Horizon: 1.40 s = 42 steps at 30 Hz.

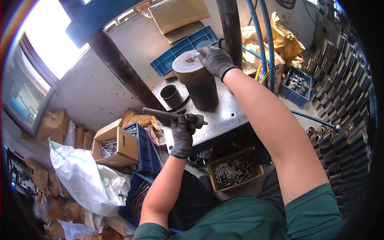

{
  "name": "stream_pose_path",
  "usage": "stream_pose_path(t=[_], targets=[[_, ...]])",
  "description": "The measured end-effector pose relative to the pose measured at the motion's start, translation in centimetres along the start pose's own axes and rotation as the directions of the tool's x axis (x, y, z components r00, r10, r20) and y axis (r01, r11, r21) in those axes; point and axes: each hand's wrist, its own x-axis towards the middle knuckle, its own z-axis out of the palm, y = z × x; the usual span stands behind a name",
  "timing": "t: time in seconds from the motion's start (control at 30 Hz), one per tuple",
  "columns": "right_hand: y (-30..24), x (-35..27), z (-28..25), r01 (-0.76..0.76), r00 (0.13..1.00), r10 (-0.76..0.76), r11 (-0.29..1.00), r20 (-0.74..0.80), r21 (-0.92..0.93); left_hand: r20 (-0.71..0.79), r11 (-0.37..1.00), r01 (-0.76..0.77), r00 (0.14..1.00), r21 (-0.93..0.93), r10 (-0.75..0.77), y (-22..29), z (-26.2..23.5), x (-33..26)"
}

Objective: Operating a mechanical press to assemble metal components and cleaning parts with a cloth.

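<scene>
A thick round metal block (pixel 186 64) with a slotted hole in its top sits on a dark upright cylinder (pixel 203 96) on the metal press table (pixel 226 110). My right hand (pixel 217 62), in a grey glove, is closed at the block's far right rim, its fingertips partly hidden. My left hand (pixel 182 138), also gloved, is closed around a dark metal rod (pixel 158 113) in front of the table's left edge. A stepped metal piece with a thin pin end (pixel 199 121) juts from the same grip. Left of the cylinder stands a short open dark ring (pixel 171 96).
Dark press columns (pixel 120 68) flank the table. A blue crate (pixel 184 48) leans behind. Below is a wooden box of small metal parts (pixel 212 182). At left are a cardboard box of rods (pixel 120 156) and a white sack (pixel 80 176); stacked metal cylinders (pixel 340 80) line the right.
</scene>
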Motion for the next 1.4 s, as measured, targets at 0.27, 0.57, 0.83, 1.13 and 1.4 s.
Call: stream_pose_path(t=[0.27, 0.57, 0.83, 1.13, 1.4], targets=[[-0.2, -0.3, -0.3, 0.011, 0.999, -0.011, 1.000, -0.044, -0.012, -0.086, 0.905, 0.140, 0.978, -0.401, -0.189, 1.8, 1.7, 0.1], [-0.1, -1.4, -0.3, -0.050, 0.996, 0.058, 0.992, -0.068, 0.113, 0.035, 0.857, -0.515, 0.856, -0.011, 0.516, 9.8, 9.7, 10.5], [0.3, -0.8, 1.0, -0.071, 0.997, 0.075, 0.985, -0.017, 0.156, -0.063, 0.937, -0.286, 0.951, 0.201, 0.304, 10.4, 12.4, 22.9], [0.2, -1.0, 0.1, -0.055, 0.994, 0.075, 0.973, -0.085, 0.223, 0.169, 0.849, -0.310, 0.950, 0.429, 0.262, 10.0, 14.7, 23.8], [0.0, -1.2, -0.8, -0.101, 0.995, 0.100, 0.954, 0.019, 0.284, 0.169, 0.749, -0.216, 0.976, 0.626, 0.140, 10.1, 15.3, 24.6]])
